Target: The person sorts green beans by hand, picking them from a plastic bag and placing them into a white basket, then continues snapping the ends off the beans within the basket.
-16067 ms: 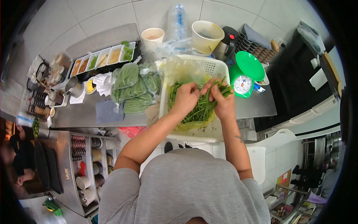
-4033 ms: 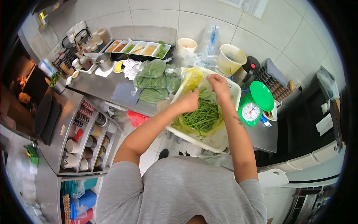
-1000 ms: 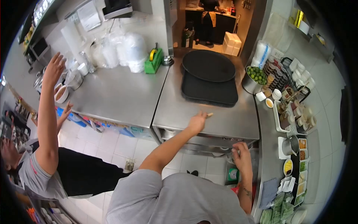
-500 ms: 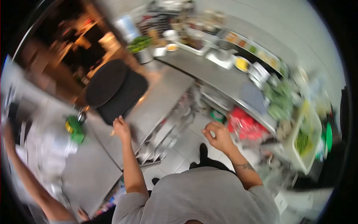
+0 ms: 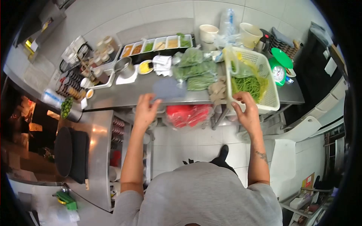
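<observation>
A: Hands, quick
B: The left hand (image 5: 146,108) is at the near edge of the table (image 5: 124,94), centre of frame, fingers spread apart, holding nothing, just short of a grey cloth (image 5: 167,88). The right hand (image 5: 246,110) is at the near corner of the white basket (image 5: 253,57), right of centre. Its fingers curl at the rim, can't tell if they clamp it

A: What could go wrong?
B: The basket looks to hang past the table edge on its near side, so a pull or knock from that hand could tip it to the floor, I'd say. The loose green beans (image 5: 249,83) inside lie on a yellowish plastic liner and they'd spill. The left hand could also drag the cloth off

A: Other containers?
B: Clear bags of green beans (image 5: 196,69) sit left of the basket, closed as far as I can see. A row of small tubs (image 5: 158,44) at upper centre holds orange, green and yellow fillings. A pale cup (image 5: 208,33) and a bigger beaker (image 5: 250,34) stand at the wall, contents hidden. A small bowl (image 5: 144,67) has something yellow in it, with a metal pot (image 5: 122,66) beside it. A red bag (image 5: 187,113) is under the table, and a bucket of limes (image 5: 67,107) at left
</observation>
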Available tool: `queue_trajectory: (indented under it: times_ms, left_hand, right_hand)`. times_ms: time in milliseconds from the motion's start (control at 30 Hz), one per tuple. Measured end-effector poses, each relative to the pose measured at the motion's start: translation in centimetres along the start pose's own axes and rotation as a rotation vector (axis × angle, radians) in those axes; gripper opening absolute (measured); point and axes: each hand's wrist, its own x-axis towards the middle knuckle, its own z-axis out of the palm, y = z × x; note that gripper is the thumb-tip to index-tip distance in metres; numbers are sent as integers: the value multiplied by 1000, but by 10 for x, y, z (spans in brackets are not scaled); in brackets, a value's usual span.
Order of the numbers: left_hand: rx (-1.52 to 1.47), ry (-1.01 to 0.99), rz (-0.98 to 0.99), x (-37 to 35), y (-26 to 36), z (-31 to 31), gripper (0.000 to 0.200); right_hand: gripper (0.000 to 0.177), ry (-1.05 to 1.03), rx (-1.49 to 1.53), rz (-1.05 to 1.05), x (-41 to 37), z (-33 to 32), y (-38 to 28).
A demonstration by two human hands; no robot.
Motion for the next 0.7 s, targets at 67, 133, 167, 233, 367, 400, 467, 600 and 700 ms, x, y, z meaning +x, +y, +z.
queue_trajectory:
  times_ms: [67, 133, 167, 233, 367, 400, 467, 600, 700]
  left_hand:
    - [-77, -100, 121, 32, 61, 48, 37]
    - [-97, -121, 256, 65, 113, 109, 46]
    - [-71, -96, 341, 81, 134, 142, 50]
    - [253, 55, 529, 107, 168, 206, 46]
    - [647, -342, 547, 179, 175, 296, 31]
    - [571, -271, 536, 195, 183, 304, 28]
    - [427, -135, 513, 225, 207, 301, 23]
    - [332, 180, 471, 260, 265, 249, 17]
    - [285, 413, 651, 270, 268, 235, 19]
  right_hand:
    - [31, -8, -46, 57, 11, -35, 32]
    - [36, -62, -64, 103, 22, -66, 66]
    - [36, -79, -62, 115, 28, -80, 82]
    - [36, -135, -33, 194, 41, -107, 109]
    - [28, -218, 39, 223, 65, -138, 181]
    - [27, -238, 41, 240, 72, -140, 197]
    - [24, -276, 53, 277, 87, -136, 229]
    - [26, -333, 78, 283, 127, -98, 282]
    - [33, -290, -113, 246, 161, -58, 293]
